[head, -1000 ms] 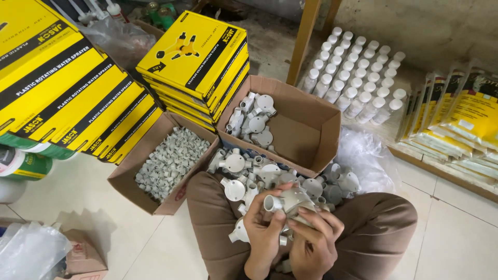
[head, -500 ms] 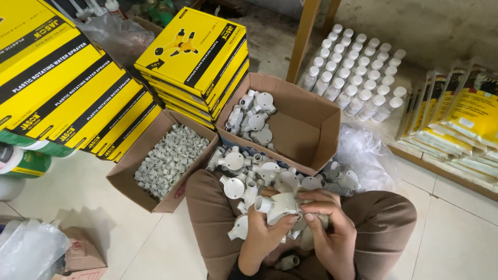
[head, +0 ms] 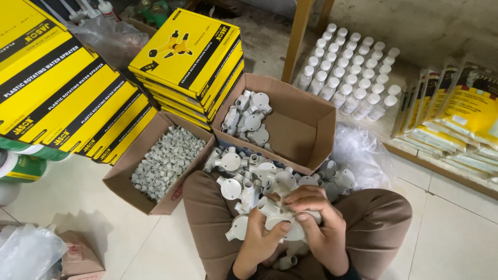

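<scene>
in the lap of brown trousers, just in front of the open cardboard box of grey conduit junction boxes, both hands close on one grey junction box. the left hand cups it from below and from the side away from the carton, thumb pressed across its round body, fingers curled shut around it. the right hand lies over it from the other side, fingers bent down onto its upper edge, so the fitting sits between the two palms with one short spout pointing toward the carton. which hand bears more of it i cannot tell; the left looks nearer its body. more loose fittings are heaped between the hands and the carton. left of the carton stands a second box of small grey clips, and beyond that, stacked yellow flat cartons.
</scene>
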